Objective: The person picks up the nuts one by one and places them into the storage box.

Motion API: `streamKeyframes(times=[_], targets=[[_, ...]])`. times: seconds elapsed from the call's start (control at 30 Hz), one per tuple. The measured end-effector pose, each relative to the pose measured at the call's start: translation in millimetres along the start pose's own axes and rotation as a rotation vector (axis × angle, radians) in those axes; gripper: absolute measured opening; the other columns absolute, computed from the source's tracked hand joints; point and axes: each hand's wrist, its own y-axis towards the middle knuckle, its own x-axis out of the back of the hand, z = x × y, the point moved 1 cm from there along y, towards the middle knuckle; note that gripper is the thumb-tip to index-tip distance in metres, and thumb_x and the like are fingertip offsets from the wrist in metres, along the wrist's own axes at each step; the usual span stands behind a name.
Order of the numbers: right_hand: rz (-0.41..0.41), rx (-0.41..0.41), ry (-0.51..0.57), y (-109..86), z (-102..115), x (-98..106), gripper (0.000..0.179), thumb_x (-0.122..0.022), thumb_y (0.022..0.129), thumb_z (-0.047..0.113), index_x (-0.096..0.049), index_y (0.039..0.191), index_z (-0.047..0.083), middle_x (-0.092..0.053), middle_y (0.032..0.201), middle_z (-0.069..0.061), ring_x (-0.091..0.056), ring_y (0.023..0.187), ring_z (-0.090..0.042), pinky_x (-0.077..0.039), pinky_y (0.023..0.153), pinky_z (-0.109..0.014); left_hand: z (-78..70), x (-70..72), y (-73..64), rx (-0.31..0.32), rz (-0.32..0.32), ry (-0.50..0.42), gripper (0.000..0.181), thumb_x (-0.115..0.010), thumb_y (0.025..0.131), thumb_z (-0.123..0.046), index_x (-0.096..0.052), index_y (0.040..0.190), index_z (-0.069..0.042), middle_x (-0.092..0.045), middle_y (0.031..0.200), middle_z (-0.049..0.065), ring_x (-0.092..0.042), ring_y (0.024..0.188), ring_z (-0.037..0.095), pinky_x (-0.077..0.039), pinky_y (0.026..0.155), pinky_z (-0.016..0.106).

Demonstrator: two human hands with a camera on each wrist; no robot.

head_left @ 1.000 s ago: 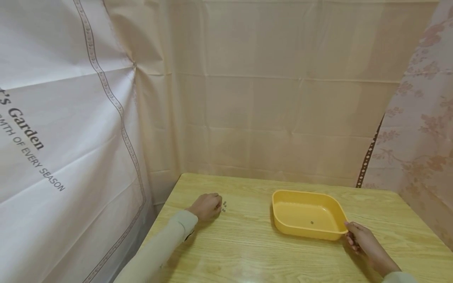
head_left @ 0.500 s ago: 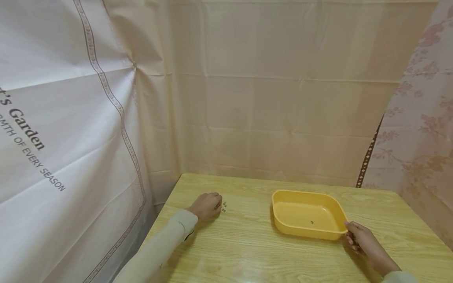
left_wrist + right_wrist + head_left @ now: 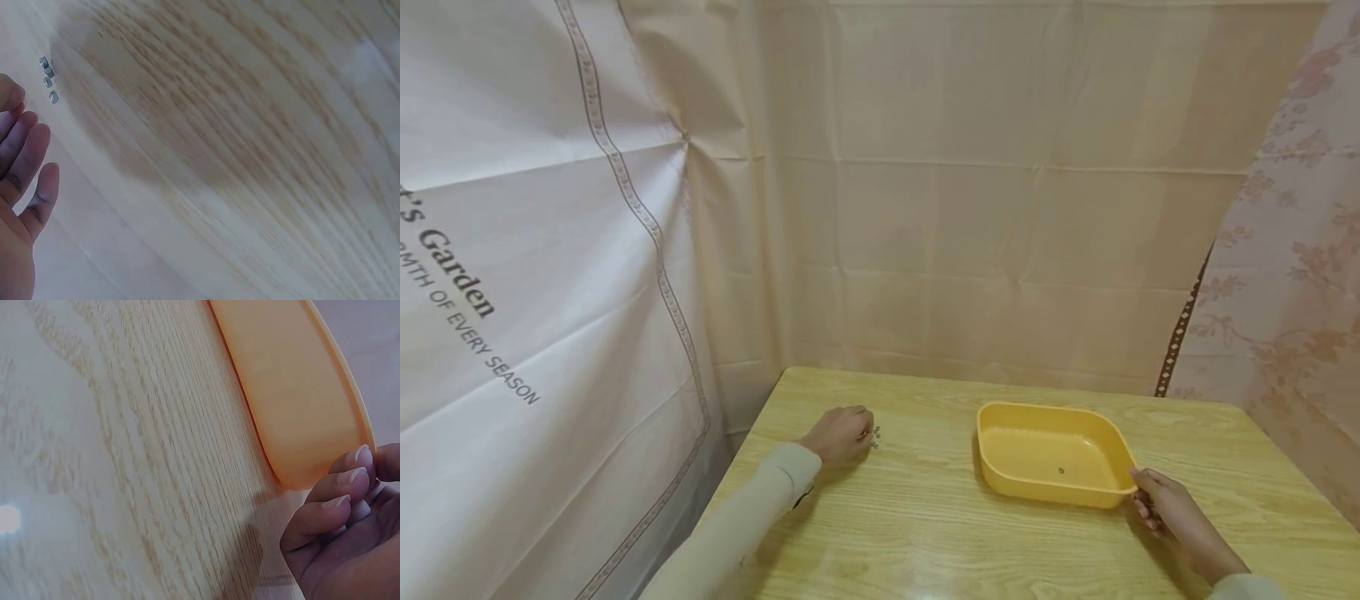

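On the wooden table, my left hand (image 3: 841,435) is beside several small metal nuts (image 3: 876,437), fingertips right at them. The left wrist view shows those nuts (image 3: 49,80) in a short row just past the bent fingers (image 3: 25,153). Index finger and thumb come close together at that view's left edge; I cannot tell whether they pinch a nut. My right hand (image 3: 1168,508) grips the near right corner of a yellow plastic tray (image 3: 1052,493), with one nut (image 3: 1061,471) on its floor. From the right wrist, curled fingers (image 3: 350,478) hold the tray's rim (image 3: 359,406).
The light wood-grain table (image 3: 917,533) spans the lower part of the head view. A beige cloth (image 3: 970,208) hangs behind its back edge. A white printed sheet (image 3: 550,292) hangs at the left and a floral one (image 3: 1292,292) at the right.
My left hand has shifted very slightly to the right, closer over the nuts. My right hand and the tray have stayed in place.
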Motion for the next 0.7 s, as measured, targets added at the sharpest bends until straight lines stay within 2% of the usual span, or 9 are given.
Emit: streamKeyframes(times=[0.13,0.3,0.7], targets=[[-0.001,-0.002,-0.003,0.2,-0.7,0.1,0.043,-0.036,0.112,0.045,-0.046,0.085,0.013,-0.047,0.07,0.004,-0.045,0.055,-0.009,-0.041,0.05,-0.025,-0.1,-0.2,2.9,0.004,0.003,0.011,0.011,-0.065,0.098,-0.015,-0.064,0.088,-0.016,-0.063,0.086,-0.005,-0.057,0.071,0.005,-0.048,0.061,0.019],[-0.005,0.0,-0.007,0.0,-1.6,0.0,0.044,-0.035,0.112,0.045,-0.046,0.085,0.013,-0.047,0.07,0.004,-0.045,0.055,-0.008,-0.041,0.051,-0.024,-2.3,0.5,6.6,0.006,0.005,-0.019,0.01,-0.066,0.099,-0.014,-0.065,0.089,-0.015,-0.064,0.089,-0.004,-0.059,0.072,0.006,-0.049,0.062,0.02],[-0.006,-0.005,-0.004,1.5,-3.6,0.5,0.043,-0.035,0.112,0.043,-0.046,0.084,0.013,-0.048,0.07,0.004,-0.045,0.055,-0.009,-0.041,0.05,-0.024,-12.9,-1.8,13.0,0.014,-0.003,-0.031,0.01,-0.068,0.098,-0.018,-0.065,0.089,-0.018,-0.061,0.086,-0.007,-0.056,0.073,0.004,-0.049,0.064,0.02]])
